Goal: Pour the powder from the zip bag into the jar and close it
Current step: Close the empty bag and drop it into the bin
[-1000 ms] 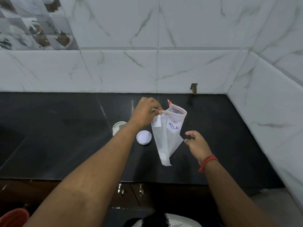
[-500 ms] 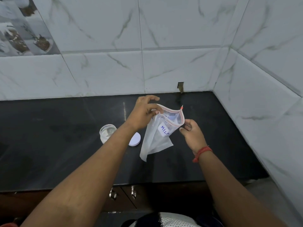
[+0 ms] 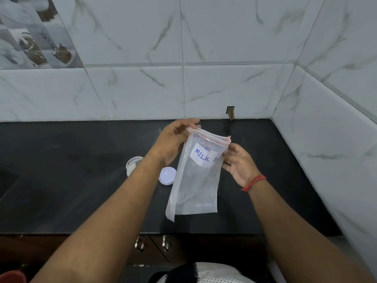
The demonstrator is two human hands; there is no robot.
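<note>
Above the black stone counter [image 3: 61,180], both hands hold a clear zip bag [image 3: 195,180] upright in the air, its red-striped zip edge on top and its bottom hanging free over the front part of the counter. At the bag's upper left corner the left hand [image 3: 173,142] pinches the zip edge between thumb and fingers. At the upper right corner the right hand [image 3: 238,164] has its fingertips against the bag's edge — its other fingers are loosely curled, palm turned toward the bag. A red thread band [image 3: 254,182] circles the right wrist. A white label [image 3: 204,157] on the bag reads "MILK" in blue, with more letters hidden at the right. The bag looks nearly empty, only a faint haze inside.

Behind the left forearm stands a small clear jar [image 3: 132,165], uncapped, with white powder in it. Its white lid [image 3: 167,176] lies flat on the counter just right of the jar, between the forearm and the bag. Marbled white tiles [image 3: 224,37] cover the walls behind and to the right.
</note>
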